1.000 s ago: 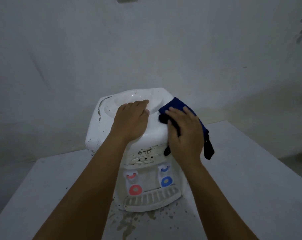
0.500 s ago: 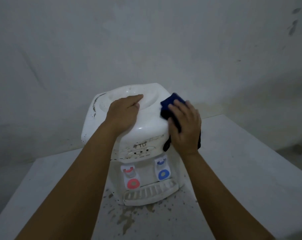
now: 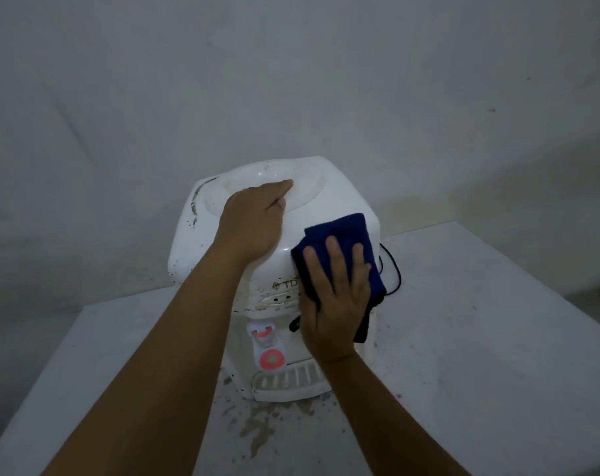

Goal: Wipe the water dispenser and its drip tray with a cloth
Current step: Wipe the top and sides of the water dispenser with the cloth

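Observation:
A white tabletop water dispenser (image 3: pixel 329 201) stands on a grey table, its left edge speckled with dark dirt. My left hand (image 3: pixel 250 221) rests palm-down on its top, fingers at the round bottle well. My right hand (image 3: pixel 336 300) presses a dark blue cloth (image 3: pixel 343 235) flat against the dispenser's front right corner, covering the blue tap. The red tap (image 3: pixel 270 357) shows below on the left. The slotted white drip tray (image 3: pixel 288 381) sticks out at the base, partly behind my right wrist.
The grey table (image 3: pixel 480 355) runs wide to the right and left. Dirty splashes (image 3: pixel 257 424) stain it in front of the drip tray. A black cord (image 3: pixel 393 269) loops behind the dispenser's right side. A bare wall stands close behind.
My right hand has slid the cloth down from the top right edge onto the front right corner, now covering the blue tap. My left hand stays on top.

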